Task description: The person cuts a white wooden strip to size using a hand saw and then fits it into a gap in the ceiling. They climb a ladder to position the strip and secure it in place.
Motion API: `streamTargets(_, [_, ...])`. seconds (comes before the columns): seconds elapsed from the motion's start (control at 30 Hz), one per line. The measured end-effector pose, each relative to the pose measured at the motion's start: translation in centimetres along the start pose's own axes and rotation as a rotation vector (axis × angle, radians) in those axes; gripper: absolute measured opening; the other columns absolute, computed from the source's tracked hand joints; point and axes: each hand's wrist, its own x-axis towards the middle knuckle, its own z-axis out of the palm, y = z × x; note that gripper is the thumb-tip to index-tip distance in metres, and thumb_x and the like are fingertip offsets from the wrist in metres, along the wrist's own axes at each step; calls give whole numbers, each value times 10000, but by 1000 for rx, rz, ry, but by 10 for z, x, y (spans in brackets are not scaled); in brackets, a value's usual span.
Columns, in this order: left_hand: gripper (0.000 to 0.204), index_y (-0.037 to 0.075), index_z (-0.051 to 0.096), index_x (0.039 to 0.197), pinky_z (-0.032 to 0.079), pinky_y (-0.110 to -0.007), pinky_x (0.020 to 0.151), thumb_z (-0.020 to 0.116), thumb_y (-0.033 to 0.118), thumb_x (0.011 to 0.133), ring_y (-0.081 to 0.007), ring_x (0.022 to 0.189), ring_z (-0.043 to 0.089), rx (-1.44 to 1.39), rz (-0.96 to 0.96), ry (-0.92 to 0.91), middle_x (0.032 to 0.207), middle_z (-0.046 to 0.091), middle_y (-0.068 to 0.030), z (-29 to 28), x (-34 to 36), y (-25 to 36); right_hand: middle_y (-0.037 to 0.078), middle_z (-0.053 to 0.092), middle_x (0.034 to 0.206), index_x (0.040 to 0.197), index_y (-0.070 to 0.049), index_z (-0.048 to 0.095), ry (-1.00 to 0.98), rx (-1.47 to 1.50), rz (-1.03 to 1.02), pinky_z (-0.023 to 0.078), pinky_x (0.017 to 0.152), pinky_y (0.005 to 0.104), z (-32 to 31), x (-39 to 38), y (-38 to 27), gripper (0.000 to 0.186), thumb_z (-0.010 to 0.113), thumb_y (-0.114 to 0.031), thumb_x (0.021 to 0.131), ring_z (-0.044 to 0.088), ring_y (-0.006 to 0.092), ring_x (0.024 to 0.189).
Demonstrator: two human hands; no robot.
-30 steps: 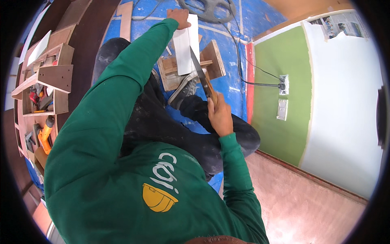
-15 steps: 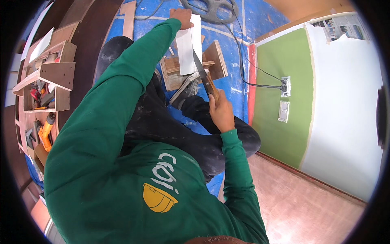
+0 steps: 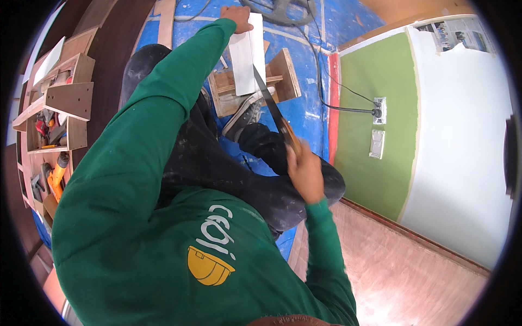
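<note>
A long white board (image 3: pixel 244 65) lies across a low wooden box (image 3: pixel 285 73), its near end by my shoe (image 3: pixel 247 115). My left hand (image 3: pixel 237 19) grips the board at its far end, fingers closed over it. In my right hand (image 3: pixel 305 169), closed around the wooden handle, is a handsaw (image 3: pixel 272 106). The blade slants up and left, with its tip at the board's right part. A line runs lengthwise along the board; whether it is a mark or a cut, I cannot tell.
Black cables run to a wall socket (image 3: pixel 379 111) on the green wall (image 3: pixel 359 168) at right. Wooden tool boxes (image 3: pixel 68 100) and an orange power tool (image 3: pixel 56 178) stand at left. A black ring-shaped object (image 3: pixel 280 11) lies at the far end of the blue floor covering (image 3: pixel 190 27).
My right hand has drawn the saw back toward me and slightly right, so less of the blade overlaps the board. My left hand stays on the board's far end.
</note>
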Motion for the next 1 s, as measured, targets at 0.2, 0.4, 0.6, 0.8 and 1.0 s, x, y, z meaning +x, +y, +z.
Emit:
streamTargets(0.2, [613, 80, 606, 1315, 372, -600, 1036, 731, 482, 870, -378, 1268, 592, 23, -12, -9, 1320, 679, -144, 2, 5, -3, 326, 671, 871, 1212, 0, 573, 57, -50, -64, 492, 685, 594, 27, 29, 16, 284, 638, -191, 1012, 657, 522, 830])
streamTargets(0.4, [637, 86, 598, 1341, 353, -612, 1056, 729, 489, 865, -372, 1284, 581, 59, -26, 11, 1342, 668, -139, 20, 9, -14, 312, 686, 892, 1283, -6, 584, -46, 29, 60, 535, 690, 536, -58, -54, -21, 316, 634, -134, 999, 678, 505, 853])
streamTargets(0.6, [678, 86, 589, 1362, 359, -619, 1058, 733, 514, 856, -380, 1286, 578, 11, 8, -76, 1335, 666, -161, 3, 9, 4, 323, 681, 870, 1185, 20, 582, 52, -31, -45, 510, 676, 579, 30, 24, 18, 257, 645, -144, 998, 662, 525, 813])
streamTargets(0.8, [845, 69, 535, 1460, 374, -591, 1117, 760, 592, 836, -443, 1354, 507, 7, 45, 219, 1440, 570, -265, 9, -1, -21, 332, 682, 882, 1202, 18, 571, 86, 22, -118, 509, 683, 598, 53, 49, 33, 277, 639, -167, 1008, 661, 533, 830])
streamTargets(1.0, [1107, -134, 422, 1468, 300, -555, 1220, 738, 713, 829, -491, 1438, 406, -922, -950, 844, 1459, 500, -355, 45, -67, 47, 327, 690, 922, 1225, 14, 579, 93, 27, -84, 516, 696, 580, 59, 35, 40, 298, 647, -177, 1007, 666, 529, 858])
